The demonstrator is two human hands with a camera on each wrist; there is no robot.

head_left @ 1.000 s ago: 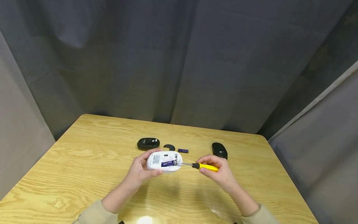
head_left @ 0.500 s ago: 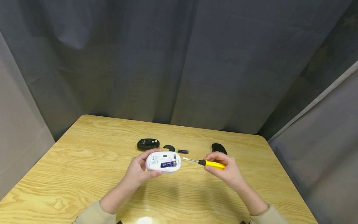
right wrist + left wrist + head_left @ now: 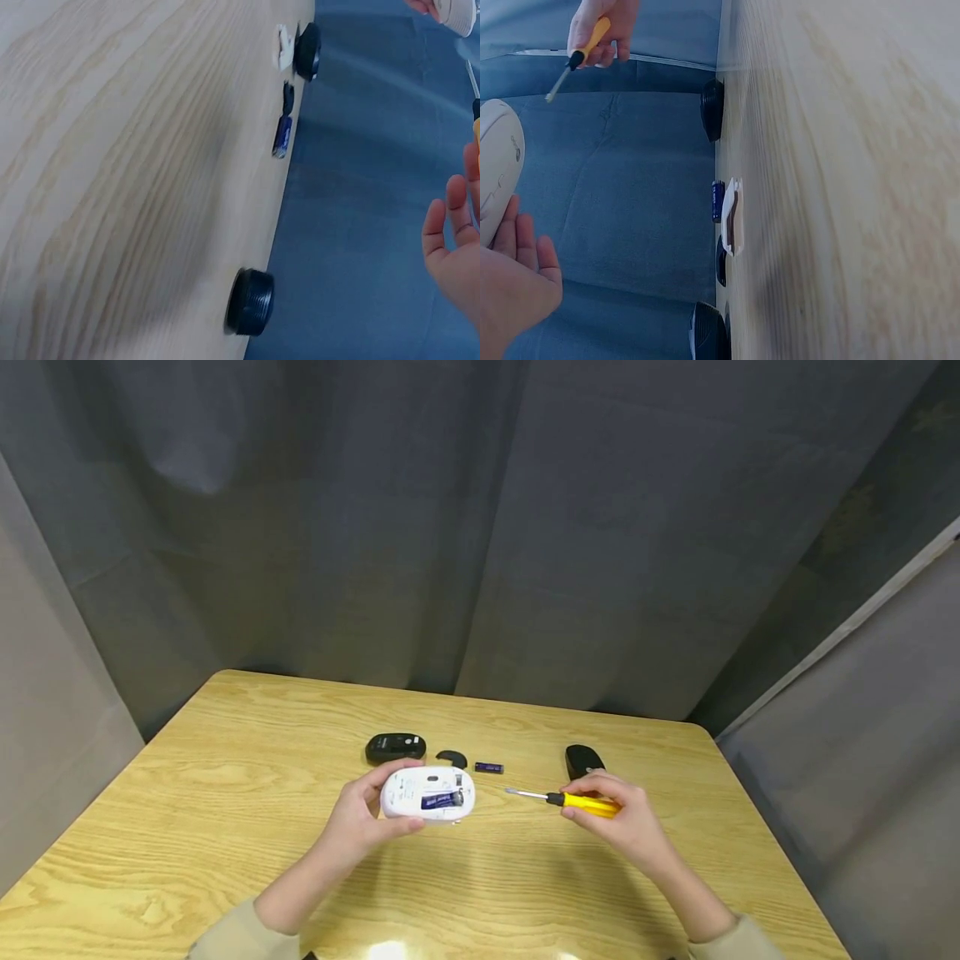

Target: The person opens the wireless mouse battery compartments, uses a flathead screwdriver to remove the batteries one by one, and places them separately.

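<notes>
My left hand [image 3: 358, 810] holds a white computer mouse [image 3: 406, 787] above the table, underside up, with thumb and fingers on opposite edges. A dark blue battery [image 3: 441, 800] sits in its uncovered slot. In my right hand [image 3: 633, 820] I pinch the yellow handle of a screwdriver [image 3: 592, 805]. Its metal tip points left at the mouse, with a gap between them. The left wrist view shows the mouse [image 3: 496, 161] at the left edge and the screwdriver [image 3: 585, 49] at the top.
On the wooden table [image 3: 480, 893] lie a black mouse [image 3: 395, 747], a black curved cover [image 3: 452, 757] and a loose blue battery [image 3: 489, 767]. Another black mouse [image 3: 581, 760] is behind my right hand. A white shell piece [image 3: 733, 217] shows in the left wrist view. Curtains [image 3: 480, 527] hang behind.
The screwdriver tip has left the battery slot; my right hand has drawn it away to the right. My left hand has shifted slightly left with the white mouse.
</notes>
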